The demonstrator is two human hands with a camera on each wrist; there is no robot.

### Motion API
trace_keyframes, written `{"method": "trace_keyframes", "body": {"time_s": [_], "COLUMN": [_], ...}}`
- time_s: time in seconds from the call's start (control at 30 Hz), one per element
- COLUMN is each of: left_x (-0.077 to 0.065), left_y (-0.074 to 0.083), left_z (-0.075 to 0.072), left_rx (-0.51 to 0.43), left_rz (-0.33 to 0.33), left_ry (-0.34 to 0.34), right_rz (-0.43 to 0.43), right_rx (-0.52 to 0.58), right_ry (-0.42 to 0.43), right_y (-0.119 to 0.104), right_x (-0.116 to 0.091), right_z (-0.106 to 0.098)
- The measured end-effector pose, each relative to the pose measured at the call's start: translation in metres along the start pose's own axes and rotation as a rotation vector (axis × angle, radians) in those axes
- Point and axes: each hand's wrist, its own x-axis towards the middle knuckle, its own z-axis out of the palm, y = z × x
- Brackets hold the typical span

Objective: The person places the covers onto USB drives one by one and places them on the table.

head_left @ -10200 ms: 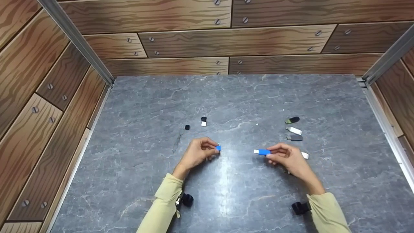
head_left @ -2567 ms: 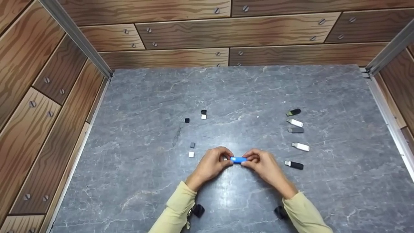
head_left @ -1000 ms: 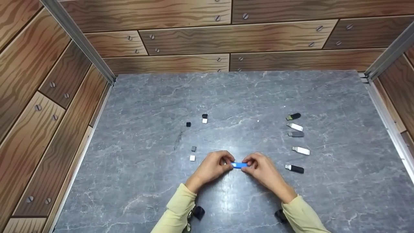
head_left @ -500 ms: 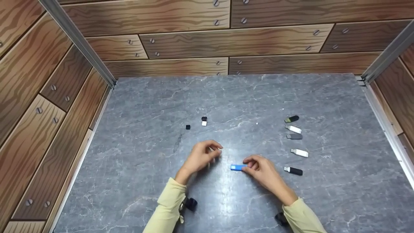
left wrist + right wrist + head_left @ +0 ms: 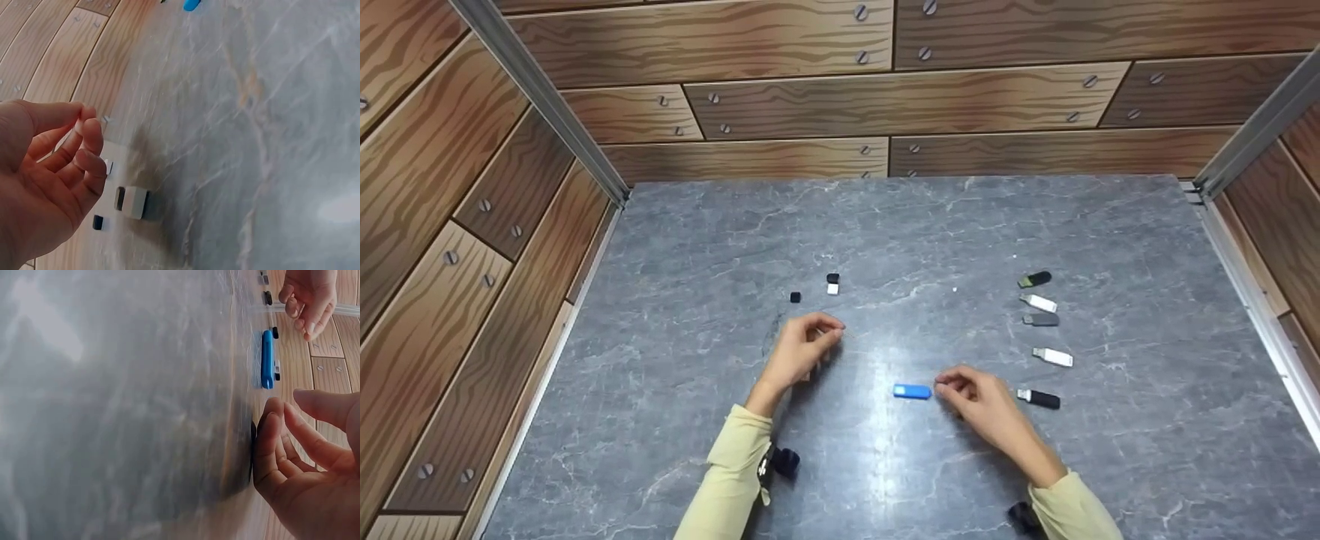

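Left hand (image 5: 799,352): poised above the grey bench (image 5: 720,240), thumb and forefinger almost meeting, the other fingers loosely curved, nothing seen in its grasp; the left wrist view shows a pale cap (image 5: 134,202) nearby, a darker cap (image 5: 119,198) just behind it.

Loose caps: a black cap (image 5: 795,298) lies alone beyond the hand; to its right a second black cap (image 5: 832,278) and a white cap (image 5: 832,289) sit close together, grouped apart, it seems, by kind.

Blue stick (image 5: 912,391): flat on the bench between the hands, held by neither, a middle spot that suits both.

Right hand (image 5: 979,397): just beside the stick, fingers bent, thumb apart, holding nothing.

Other sticks: a green-and-black stick (image 5: 1035,280), a white stick (image 5: 1040,304), a grey stick (image 5: 1041,320), another white stick (image 5: 1052,357) and a black stick (image 5: 1039,399) form a rough column, plug ends leftward, perhaps for easy pickup.

Covers: no bare plug shows on the blue one, so its cap presumably encloses it; the loose caps' insides cannot be seen.
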Motion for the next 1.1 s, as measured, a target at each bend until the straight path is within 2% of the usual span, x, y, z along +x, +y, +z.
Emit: {"method": "trace_keyframes", "body": {"time_s": [0.23,0.43,0.8,1.1], "left_x": [0.011,0.015,0.018,0.026], "left_y": [-0.007,-0.014,-0.024,-0.026], "left_z": [-0.010,-0.015,-0.024,-0.027], "left_rx": [-0.023,-0.031,0.137,0.128], "left_rz": [-0.002,0.009,-0.042,-0.070], "left_ry": [0.083,0.154,0.362,0.393], "right_rz": [0.007,0.033,0.076,0.079], "right_rx": [0.006,-0.010,-0.014,0.016], "right_ry": [-0.008,-0.003,0.028,0.030], "right_y": [0.003,0.002,0.004,0.011], "right_x": [-0.005,-0.007,-0.012,-0.014], "right_z": [-0.004,-0.007,-0.019,-0.025]}}
